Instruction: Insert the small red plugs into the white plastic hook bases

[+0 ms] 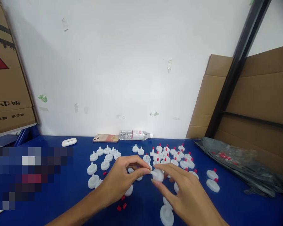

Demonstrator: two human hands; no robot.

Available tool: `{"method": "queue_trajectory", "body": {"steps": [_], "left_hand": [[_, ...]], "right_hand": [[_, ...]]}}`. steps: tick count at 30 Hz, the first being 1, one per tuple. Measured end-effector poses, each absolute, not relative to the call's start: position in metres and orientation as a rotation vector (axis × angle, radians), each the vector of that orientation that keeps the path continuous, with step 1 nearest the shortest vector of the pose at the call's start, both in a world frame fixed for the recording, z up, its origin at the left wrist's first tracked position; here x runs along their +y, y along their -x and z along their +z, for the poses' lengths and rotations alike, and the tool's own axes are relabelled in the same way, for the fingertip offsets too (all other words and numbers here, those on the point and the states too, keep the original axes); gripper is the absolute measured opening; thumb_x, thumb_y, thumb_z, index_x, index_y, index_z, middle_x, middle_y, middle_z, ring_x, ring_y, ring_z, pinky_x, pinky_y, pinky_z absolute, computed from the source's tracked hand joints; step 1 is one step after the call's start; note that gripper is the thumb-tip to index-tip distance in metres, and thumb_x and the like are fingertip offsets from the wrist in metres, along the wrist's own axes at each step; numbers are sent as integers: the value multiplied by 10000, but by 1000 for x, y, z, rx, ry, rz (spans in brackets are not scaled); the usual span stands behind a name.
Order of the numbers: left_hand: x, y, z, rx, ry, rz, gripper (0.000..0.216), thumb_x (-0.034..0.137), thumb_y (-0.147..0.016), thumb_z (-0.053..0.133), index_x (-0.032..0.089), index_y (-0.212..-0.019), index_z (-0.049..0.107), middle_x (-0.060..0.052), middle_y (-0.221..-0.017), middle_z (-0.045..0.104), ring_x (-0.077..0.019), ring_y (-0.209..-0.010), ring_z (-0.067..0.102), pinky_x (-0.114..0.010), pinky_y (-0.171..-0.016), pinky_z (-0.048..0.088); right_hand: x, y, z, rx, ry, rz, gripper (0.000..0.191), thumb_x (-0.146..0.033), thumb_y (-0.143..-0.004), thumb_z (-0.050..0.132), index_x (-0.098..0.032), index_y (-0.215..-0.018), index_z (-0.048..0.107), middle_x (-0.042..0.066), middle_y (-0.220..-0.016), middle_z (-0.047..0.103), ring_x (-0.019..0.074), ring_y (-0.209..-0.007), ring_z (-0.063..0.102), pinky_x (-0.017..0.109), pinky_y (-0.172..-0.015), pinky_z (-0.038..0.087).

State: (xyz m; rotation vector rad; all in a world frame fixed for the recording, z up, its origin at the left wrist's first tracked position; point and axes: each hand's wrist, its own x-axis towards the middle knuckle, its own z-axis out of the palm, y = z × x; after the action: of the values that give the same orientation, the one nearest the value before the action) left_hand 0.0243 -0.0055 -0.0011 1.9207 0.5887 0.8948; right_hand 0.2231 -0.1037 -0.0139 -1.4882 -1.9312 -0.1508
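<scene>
Both my hands meet over the blue table (pixel 68 194). My left hand (pixel 121 180) pinches its thumb and fingertips on the spout of a white plastic cap (pixel 158 174). My right hand (pixel 186 194) holds that same cap from below and the right, fingers curled round it. Left of my hands lie several white caps without tips (pixel 105 157). Behind and right of them lie several white caps with red tips (pixel 176 155). A few loose red tips (pixel 121 206) rest on the table under my left wrist.
A water bottle (pixel 135 135) lies on its side by the wall, with a phone (pixel 106 138) and a small white case (pixel 69 142) to its left. A dark plastic bag (pixel 240 163) sits at the right. Cardboard boxes (pixel 257 94) stand on both sides.
</scene>
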Motion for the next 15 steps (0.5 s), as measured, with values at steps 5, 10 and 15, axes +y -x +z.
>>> {"method": "queue_trajectory", "body": {"steps": [5,10,15], "left_hand": [[-5,-23,-1,596,-1867,904,98,293,-869,752,204,-861,792,-7,-798,751,-137,-733,651,-238,-678,498],[-6,-23,0,559,-1731,879,114,301,-844,778,188,-847,786,-5,-742,746,-127,-683,650,-222,-632,487],[-6,-23,-2,618,-1914,896,88,299,-875,755,224,-867,800,-1,-820,777,-155,-765,678,-247,-709,497]], "right_hand": [[-104,-224,-14,-1904,1436,-164,304,-310,-977,603,-292,-1278,645,49,-1159,703,199,-910,724,320,-759,620],[-103,-222,-15,-1858,1386,-180,357,-332,-971,643,-327,-1327,625,34,-1151,679,203,-988,704,323,-816,609],[-101,-220,-18,-1853,1317,-126,358,-284,-955,675,-314,-1310,642,18,-1054,672,167,-908,696,266,-755,595]]}}
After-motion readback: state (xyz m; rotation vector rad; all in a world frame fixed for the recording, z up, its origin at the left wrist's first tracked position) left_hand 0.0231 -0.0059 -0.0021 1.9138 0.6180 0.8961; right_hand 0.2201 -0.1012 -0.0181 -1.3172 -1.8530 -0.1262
